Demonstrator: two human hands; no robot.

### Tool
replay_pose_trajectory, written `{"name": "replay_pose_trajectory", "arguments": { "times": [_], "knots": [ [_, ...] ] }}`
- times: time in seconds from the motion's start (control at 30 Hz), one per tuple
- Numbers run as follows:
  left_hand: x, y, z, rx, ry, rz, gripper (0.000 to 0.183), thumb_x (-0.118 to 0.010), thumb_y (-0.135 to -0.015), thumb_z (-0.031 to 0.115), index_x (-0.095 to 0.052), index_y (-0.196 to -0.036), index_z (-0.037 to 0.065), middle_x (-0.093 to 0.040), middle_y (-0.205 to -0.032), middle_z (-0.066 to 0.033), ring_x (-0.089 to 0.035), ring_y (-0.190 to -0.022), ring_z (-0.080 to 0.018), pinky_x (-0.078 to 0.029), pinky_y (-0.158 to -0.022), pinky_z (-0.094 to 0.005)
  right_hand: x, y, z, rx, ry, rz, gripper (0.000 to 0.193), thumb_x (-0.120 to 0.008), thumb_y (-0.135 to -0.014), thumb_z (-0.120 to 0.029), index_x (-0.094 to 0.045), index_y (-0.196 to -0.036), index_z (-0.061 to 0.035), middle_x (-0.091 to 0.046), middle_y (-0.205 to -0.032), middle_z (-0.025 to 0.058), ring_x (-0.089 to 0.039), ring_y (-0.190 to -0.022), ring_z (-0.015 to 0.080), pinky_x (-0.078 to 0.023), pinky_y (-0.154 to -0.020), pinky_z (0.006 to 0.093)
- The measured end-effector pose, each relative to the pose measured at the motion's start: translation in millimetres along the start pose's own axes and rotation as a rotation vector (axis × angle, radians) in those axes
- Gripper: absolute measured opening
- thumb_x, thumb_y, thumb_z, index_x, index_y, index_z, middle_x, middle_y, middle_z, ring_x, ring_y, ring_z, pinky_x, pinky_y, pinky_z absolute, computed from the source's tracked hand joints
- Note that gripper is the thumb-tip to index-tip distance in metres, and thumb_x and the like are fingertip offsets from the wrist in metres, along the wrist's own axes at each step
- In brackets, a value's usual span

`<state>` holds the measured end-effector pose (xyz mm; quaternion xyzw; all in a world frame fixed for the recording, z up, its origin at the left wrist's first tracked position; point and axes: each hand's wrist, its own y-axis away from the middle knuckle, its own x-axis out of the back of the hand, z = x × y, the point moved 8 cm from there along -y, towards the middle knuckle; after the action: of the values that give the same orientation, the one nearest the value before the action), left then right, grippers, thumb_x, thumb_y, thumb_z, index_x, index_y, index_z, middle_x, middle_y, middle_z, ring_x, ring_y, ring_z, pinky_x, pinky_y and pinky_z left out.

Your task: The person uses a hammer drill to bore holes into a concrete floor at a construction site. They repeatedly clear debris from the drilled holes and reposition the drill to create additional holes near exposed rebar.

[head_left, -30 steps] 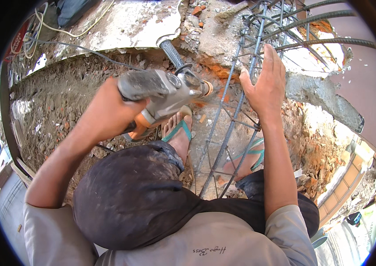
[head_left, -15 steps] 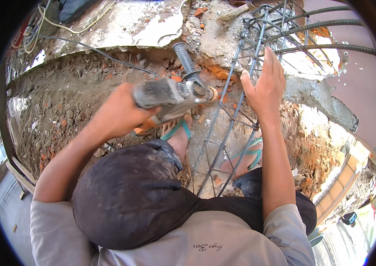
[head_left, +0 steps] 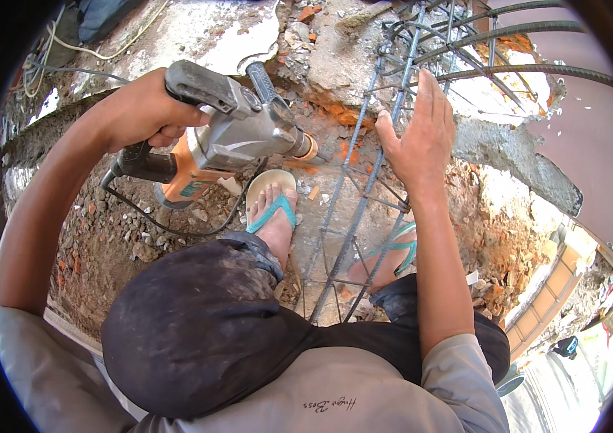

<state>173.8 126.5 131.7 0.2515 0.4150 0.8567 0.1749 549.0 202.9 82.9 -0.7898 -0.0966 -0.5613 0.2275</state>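
Loose soil [head_left: 79, 234] and broken masonry fill a trench-like dig beside a mauve wall [head_left: 588, 155] at far right. At left of center, the person's left hand [head_left: 149, 112] is wrapped around the rear handle of an orange-and-gray power hammer [head_left: 234, 141], its nose aimed right, toward a steel rebar cage [head_left: 368, 187]; whether the bit touches anything is unclear. The right hand [head_left: 420, 151] is empty and spread beside the cage, contact with the bars uncertain. The side handle [head_left: 262, 83] stands ungripped, so with only 1 hand on the tool, a kick or twist could swing it off line. A bit skidding off steel might strike the right hand, or the left foot [head_left: 275, 227], bare-toed in a sandal just near the nose. The looped cord [head_left: 198, 234] between tool and foot could snag.
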Motion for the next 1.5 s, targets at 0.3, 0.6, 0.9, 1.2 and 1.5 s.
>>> {"name": "replay_pose_trajectory", "arguments": {
  "times": [0.3, 0.6, 0.9, 1.2, 1.5],
  "knots": [
    [-22, -1, 4, -0.023, 0.022, 0.018, 0.031, -0.082, -0.099, 0.014, -0.075, -0.125, 0.000, -0.055, -0.070, 0.0039, -0.047, -0.057, -0.0086, -0.037, -0.055, -0.0309, 1, 0, -3, -0.006, -0.005, -0.008, 0.100, -0.082, -0.094, -0.037, -0.042, -0.175, 0.0037, -0.053, -0.174, 0.0264, -0.051, -0.159, 0.0444, -0.040, -0.133, 0.0570],
    [-24, -5, -17, -0.031, 0.193, 0.061, 0.025, -0.080, -0.100, 0.016, -0.082, -0.121, 0.002, -0.059, -0.070, 0.0030, -0.048, -0.056, -0.0093, -0.037, -0.054, -0.0323, 6, -1, -5, 0.003, -0.016, 0.029, 0.098, -0.080, -0.095, -0.037, -0.042, -0.175, 0.0036, -0.053, -0.173, 0.0275, -0.052, -0.158, 0.0453, -0.041, -0.132, 0.0580],
    [-51, -17, -96, 0.034, 0.487, 0.049, 0.027, -0.073, -0.102, 0.009, -0.078, -0.128, 0.003, -0.052, -0.067, 0.0054, -0.044, -0.052, -0.0066, -0.035, -0.049, -0.0288, 1, -1, -4, 0.018, -0.008, 0.026, 0.097, -0.082, -0.093, -0.035, -0.044, -0.174, 0.0042, -0.055, -0.171, 0.0281, -0.054, -0.157, 0.0459, -0.042, -0.132, 0.0577],
    [-89, -10, -52, -0.133, 0.125, 0.110, 0.036, -0.086, -0.098, 0.018, -0.083, -0.129, 0.000, -0.083, -0.096, -0.0114, -0.076, -0.080, -0.0197, -0.060, -0.076, -0.0407, 0, 1, -2, 0.021, 0.004, 0.016, 0.099, -0.084, -0.091, -0.037, -0.045, -0.174, 0.0028, -0.055, -0.172, 0.0273, -0.055, -0.156, 0.0454, -0.044, -0.131, 0.0574],
    [-60, 72, 6, -0.183, -0.093, 0.255, 0.040, -0.086, -0.096, 0.018, -0.082, -0.130, -0.002, -0.088, -0.111, -0.0196, -0.083, -0.101, -0.0262, -0.061, -0.096, -0.0426, 0, 2, 2, -0.018, -0.017, 0.012, 0.100, -0.083, -0.092, -0.041, -0.045, -0.175, 0.0014, -0.054, -0.174, 0.0236, -0.051, -0.161, 0.0426, -0.041, -0.133, 0.0568]
  ]
}}
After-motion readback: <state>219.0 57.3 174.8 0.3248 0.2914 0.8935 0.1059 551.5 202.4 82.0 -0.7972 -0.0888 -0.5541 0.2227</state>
